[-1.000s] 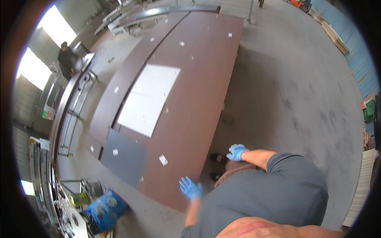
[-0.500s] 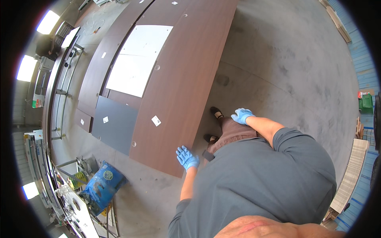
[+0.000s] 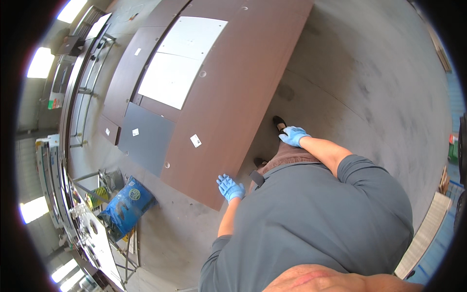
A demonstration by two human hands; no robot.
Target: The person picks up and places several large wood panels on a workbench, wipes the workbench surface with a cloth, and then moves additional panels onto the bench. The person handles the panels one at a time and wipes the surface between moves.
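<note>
My left hand (image 3: 230,187), in a blue glove, hangs with fingers spread just above the near corner of a long brown board (image 3: 228,97) lying flat on the concrete floor. It holds nothing. My right hand (image 3: 293,136), also gloved in blue, hangs loose beside my hip with fingers apart, over the bare floor by the board's right edge. My dark shoes (image 3: 278,123) stand next to that edge. A white panel (image 3: 182,61) and a small white label (image 3: 195,140) lie on the brown board.
A grey panel (image 3: 146,138) and further brown boards (image 3: 129,73) lie left of the big board. A blue sack (image 3: 124,207) leans on a metal stand at lower left. A long metal rack (image 3: 73,97) runs along the left side. Pale boards (image 3: 428,233) lie at right.
The view has swung closer over the board's near end. My left hand has stayed near the board's corner, and my right hand has dropped a little beside my hip.
</note>
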